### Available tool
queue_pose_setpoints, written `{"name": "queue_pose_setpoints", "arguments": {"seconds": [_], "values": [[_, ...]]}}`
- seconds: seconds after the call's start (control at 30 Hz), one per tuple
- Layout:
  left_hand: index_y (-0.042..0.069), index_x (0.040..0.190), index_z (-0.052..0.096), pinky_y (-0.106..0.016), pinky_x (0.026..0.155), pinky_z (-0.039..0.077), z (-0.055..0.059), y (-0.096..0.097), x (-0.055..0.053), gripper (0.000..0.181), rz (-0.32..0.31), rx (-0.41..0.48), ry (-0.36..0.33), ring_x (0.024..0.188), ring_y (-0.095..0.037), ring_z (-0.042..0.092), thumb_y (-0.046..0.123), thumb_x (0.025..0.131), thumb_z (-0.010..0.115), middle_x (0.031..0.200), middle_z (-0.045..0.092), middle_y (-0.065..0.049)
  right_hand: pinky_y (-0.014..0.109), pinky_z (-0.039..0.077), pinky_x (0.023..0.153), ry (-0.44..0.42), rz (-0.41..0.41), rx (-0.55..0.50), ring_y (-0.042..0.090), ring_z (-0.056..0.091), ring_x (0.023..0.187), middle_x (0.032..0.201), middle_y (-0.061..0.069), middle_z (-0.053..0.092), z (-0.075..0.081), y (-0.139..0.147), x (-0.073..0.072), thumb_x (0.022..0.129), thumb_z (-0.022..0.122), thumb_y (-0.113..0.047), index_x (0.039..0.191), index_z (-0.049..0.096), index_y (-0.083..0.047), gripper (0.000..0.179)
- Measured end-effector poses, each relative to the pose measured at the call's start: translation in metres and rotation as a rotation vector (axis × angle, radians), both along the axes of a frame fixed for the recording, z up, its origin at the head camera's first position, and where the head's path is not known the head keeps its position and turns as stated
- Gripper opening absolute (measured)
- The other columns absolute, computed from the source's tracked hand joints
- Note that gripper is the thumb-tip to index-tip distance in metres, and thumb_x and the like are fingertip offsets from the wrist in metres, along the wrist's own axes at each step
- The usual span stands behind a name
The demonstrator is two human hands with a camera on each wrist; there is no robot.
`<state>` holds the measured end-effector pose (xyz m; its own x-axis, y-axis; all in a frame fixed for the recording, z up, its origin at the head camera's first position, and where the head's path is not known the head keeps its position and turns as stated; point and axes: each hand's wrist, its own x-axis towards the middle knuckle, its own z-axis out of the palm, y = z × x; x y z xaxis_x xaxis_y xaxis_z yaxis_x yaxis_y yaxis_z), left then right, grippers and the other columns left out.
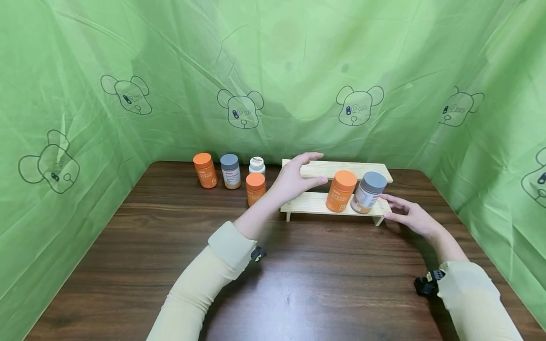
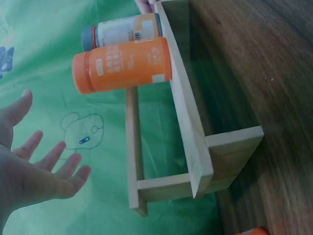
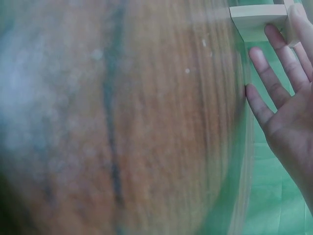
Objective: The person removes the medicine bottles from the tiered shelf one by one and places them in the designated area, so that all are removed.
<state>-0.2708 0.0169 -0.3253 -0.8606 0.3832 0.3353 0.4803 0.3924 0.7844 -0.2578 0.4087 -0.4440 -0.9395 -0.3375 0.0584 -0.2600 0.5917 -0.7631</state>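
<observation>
A two-tier wooden stand [image 1: 313, 203] bears an orange bottle [image 1: 340, 192] and a grey-capped bottle [image 1: 368, 193], side by side toward the right of its lower tier. Just left of the orange bottle, my left hand [image 1: 294, 179] hovers with thumb and fingers spread apart, holding nothing. The left wrist view shows a gap between that hand [image 2: 41, 171] and the bottles. At the stand's right end, my right hand [image 1: 411, 217] touches the wood with its thumb and fingertips. Its fingers are extended and spread in the right wrist view, beside the stand's leg [image 3: 261, 27].
Left of the stand are an orange bottle [image 1: 205, 170], a grey-capped bottle [image 1: 231, 171], a small white bottle [image 1: 257, 165] and another orange bottle [image 1: 255, 188] beside my left forearm. A green curtain [image 1: 294, 61] surrounds the back and sides of the brown wooden table [image 1: 315, 274].
</observation>
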Motion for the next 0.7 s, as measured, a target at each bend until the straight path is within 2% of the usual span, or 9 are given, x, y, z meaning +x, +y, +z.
{"name": "queue_pose_setpoints", "arguments": {"seconds": [0.17,0.33,0.53,0.7], "values": [[0.022,0.134,0.052,-0.038,0.104,0.040,-0.012,0.014,-0.008,0.058,-0.074,0.015,0.024,0.124,-0.019,0.048,0.033,0.081,0.074,0.133,0.055,0.004,0.013,0.044,0.080,0.003,-0.004,0.011,0.000,0.058,0.099,0.110,0.000,0.065,0.000,0.000,0.000,0.091,0.063,-0.018,0.145,0.038,-0.016,0.059],[0.021,0.131,0.054,-0.035,0.098,0.044,-0.023,0.028,-0.012,0.055,-0.107,0.016,0.021,0.121,-0.019,0.051,0.033,0.082,0.074,0.131,0.056,0.003,0.013,0.044,0.080,0.003,-0.006,0.018,-0.001,0.058,0.099,0.111,0.006,0.064,0.000,0.000,0.000,0.091,0.063,-0.018,0.145,0.037,-0.015,0.060],[0.021,0.131,0.055,-0.032,0.097,0.045,-0.026,0.040,-0.016,0.053,-0.141,0.050,-0.007,0.121,-0.017,0.052,0.030,0.083,0.074,0.131,0.056,0.007,0.013,0.045,0.080,-0.002,-0.005,0.007,0.001,0.059,0.099,0.111,0.006,0.064,0.001,0.000,0.000,0.091,0.063,-0.017,0.145,0.037,-0.014,0.060],[0.020,0.130,0.056,-0.026,0.095,0.045,-0.028,0.048,-0.020,0.052,-0.168,0.053,-0.046,0.119,-0.017,0.053,0.028,0.082,0.074,0.129,0.058,0.007,0.013,0.045,0.080,-0.002,-0.007,0.017,0.001,0.059,0.098,0.112,0.008,0.064,0.001,0.000,0.000,0.091,0.063,-0.018,0.146,0.037,-0.014,0.061]]}}
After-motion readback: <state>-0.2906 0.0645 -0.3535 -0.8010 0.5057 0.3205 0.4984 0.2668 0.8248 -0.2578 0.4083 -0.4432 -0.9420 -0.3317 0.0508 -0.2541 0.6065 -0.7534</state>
